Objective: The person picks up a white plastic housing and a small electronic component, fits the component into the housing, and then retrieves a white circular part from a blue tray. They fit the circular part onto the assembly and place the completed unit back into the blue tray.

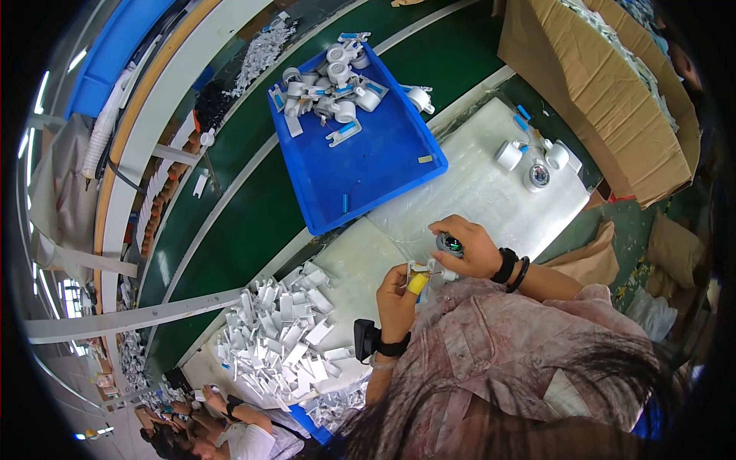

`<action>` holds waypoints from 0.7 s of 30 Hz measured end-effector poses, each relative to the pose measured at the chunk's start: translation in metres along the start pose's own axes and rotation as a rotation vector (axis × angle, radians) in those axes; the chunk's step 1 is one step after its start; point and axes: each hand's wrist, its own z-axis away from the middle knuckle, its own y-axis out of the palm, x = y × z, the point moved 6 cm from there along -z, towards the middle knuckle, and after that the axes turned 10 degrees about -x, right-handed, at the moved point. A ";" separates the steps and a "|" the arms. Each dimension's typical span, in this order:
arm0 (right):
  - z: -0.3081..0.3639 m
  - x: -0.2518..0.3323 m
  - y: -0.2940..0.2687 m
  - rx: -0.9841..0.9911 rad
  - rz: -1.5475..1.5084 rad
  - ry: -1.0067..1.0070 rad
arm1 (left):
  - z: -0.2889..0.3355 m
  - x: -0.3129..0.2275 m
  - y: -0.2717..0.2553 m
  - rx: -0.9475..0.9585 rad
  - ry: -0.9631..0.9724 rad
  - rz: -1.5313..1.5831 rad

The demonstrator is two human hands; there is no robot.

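Observation:
My right hand (pixel 477 249) pinches a small round unit (pixel 451 245) with a dark face and a green glow on it. Just to its left, my left hand (pixel 393 307) is closed on a white plastic housing (pixel 428 268), and a yellow piece (pixel 418 284) shows by its thumb. The two held parts are close together in front of my chest; whether a wire joins them is too small to tell. Beyond the right hand, round white units (pixel 537 176) stand on a plastic-covered work surface (pixel 475 184), with blue cylindrical cells (pixel 523 112) at its far end.
A blue tray (pixel 314 180) at the far side holds several white assemblies (pixel 337 73). Left of my left hand lies a heap of white plastic pieces (pixel 280 326). A cardboard box (pixel 590 84) stands far right. A green conveyor (pixel 249 195) runs behind; another person (pixel 249 437) sits lower left.

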 end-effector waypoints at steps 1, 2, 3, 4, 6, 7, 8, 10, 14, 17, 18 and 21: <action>0.000 -0.002 0.001 0.005 0.000 0.004 | -0.001 0.002 0.000 -0.001 0.000 0.016; 0.001 -0.003 0.002 0.010 0.001 0.008 | -0.002 0.004 -0.001 -0.003 -0.001 0.032; 0.001 -0.004 0.002 0.010 0.001 0.010 | -0.003 0.005 -0.001 -0.003 -0.002 0.032; 0.000 -0.005 0.002 0.018 0.008 0.008 | -0.003 0.005 -0.001 0.002 -0.002 0.014; 0.000 -0.005 0.003 0.027 0.015 0.008 | -0.004 0.006 -0.001 0.007 -0.003 -0.002; -0.001 -0.006 0.004 0.022 0.012 0.004 | -0.004 0.008 0.000 0.005 0.002 0.021; -0.001 -0.006 0.004 0.018 0.009 0.000 | -0.005 0.009 0.000 0.003 0.007 0.044; -0.001 -0.006 0.004 0.022 0.005 -0.002 | -0.005 0.006 -0.001 0.013 0.005 0.016; 0.000 -0.006 0.005 0.021 -0.003 -0.011 | -0.006 0.006 0.000 0.022 0.022 0.008; 0.002 -0.007 0.005 0.024 -0.012 0.015 | -0.003 0.001 0.000 0.021 -0.002 -0.048; 0.003 -0.007 0.005 0.023 -0.013 0.016 | -0.003 0.003 0.000 0.022 -0.002 -0.049; 0.003 -0.007 0.004 0.019 -0.007 0.007 | -0.004 0.004 0.000 0.022 0.010 -0.019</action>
